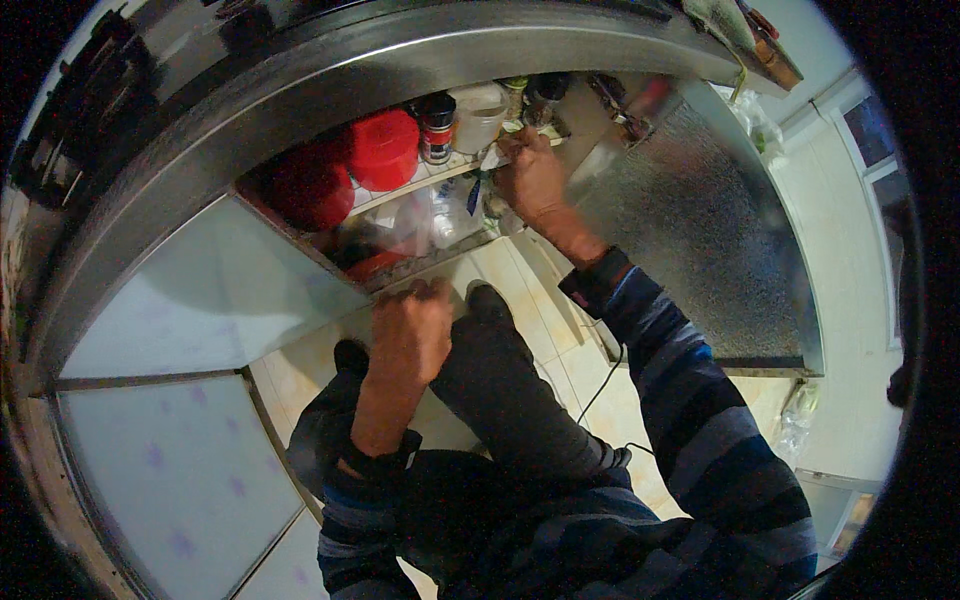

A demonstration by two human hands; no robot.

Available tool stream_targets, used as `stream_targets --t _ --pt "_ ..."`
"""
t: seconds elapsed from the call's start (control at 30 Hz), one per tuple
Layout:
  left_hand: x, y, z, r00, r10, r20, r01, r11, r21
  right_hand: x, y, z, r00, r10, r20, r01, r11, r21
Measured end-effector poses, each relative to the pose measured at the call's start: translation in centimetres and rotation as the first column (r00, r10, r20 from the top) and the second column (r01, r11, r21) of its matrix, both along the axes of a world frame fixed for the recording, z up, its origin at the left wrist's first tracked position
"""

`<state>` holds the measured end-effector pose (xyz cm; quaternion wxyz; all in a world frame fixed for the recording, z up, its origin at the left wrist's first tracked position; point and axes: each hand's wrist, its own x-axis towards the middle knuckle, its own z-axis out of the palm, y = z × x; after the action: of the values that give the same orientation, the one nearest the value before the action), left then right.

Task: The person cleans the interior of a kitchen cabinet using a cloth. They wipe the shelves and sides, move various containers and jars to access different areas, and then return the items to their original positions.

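My right hand [534, 176] is inside the cabinet at the right end of its shelf [442, 174], fingers curled beside a small whitish item [493, 157]; whether it grips this I cannot tell. Left of it on the shelf stand a translucent plastic container [480, 116], a black-lidded jar [437, 129] and a red round plastic container [385, 150]. Behind the hand are more jars [541, 109], partly hidden. My left hand [412, 322] hangs before the cabinet opening with its fingers bent; its palm side is hidden.
Below the shelf lie plastic bags [450, 214] and a red item [375, 264]. A frosted glass door [697, 240] stands to the right, a pale panel [225, 277] to the left. The metal counter edge [390, 56] runs overhead. A dark cable [616, 367] is near my right sleeve.
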<state>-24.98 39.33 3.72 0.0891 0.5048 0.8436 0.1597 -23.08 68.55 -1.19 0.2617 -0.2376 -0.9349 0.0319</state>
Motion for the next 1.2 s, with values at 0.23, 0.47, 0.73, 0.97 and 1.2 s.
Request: stream_targets --t 0.23,0.47,0.73,0.97,1.2 --pt "0.2 1.0 -0.3 1.000 -0.009 -0.028 0.008 1.000 -0.018 0.6 2.0 1.0 0.984 0.143 0.111 -0.161 0.970 0.183" --pt "-0.2 -0.1 -0.7 0.998 0.026 -0.049 -0.027 0.999 -0.029 0.9 3.1 0.7 0.975 0.075 0.208 -0.118 0.972 0.204" --pt "-0.6 -2.8 -0.8 0.998 0.050 -0.043 -0.049 0.999 0.014 0.4 5.1 0.0 0.980 -0.080 0.181 0.045 0.981 0.188" --pt "-0.7 -2.8 -0.8 0.996 0.037 -0.076 -0.032 0.997 0.064 -0.2 1.1 0.0 0.996 0.033 0.083 -0.032 0.999 -0.009" --pt "-0.4 -2.1 -0.7 0.998 0.044 -0.047 -0.048 0.996 -0.075 1.0 2.4 -0.4 0.976 0.108 0.187 -0.161 0.940 0.299"
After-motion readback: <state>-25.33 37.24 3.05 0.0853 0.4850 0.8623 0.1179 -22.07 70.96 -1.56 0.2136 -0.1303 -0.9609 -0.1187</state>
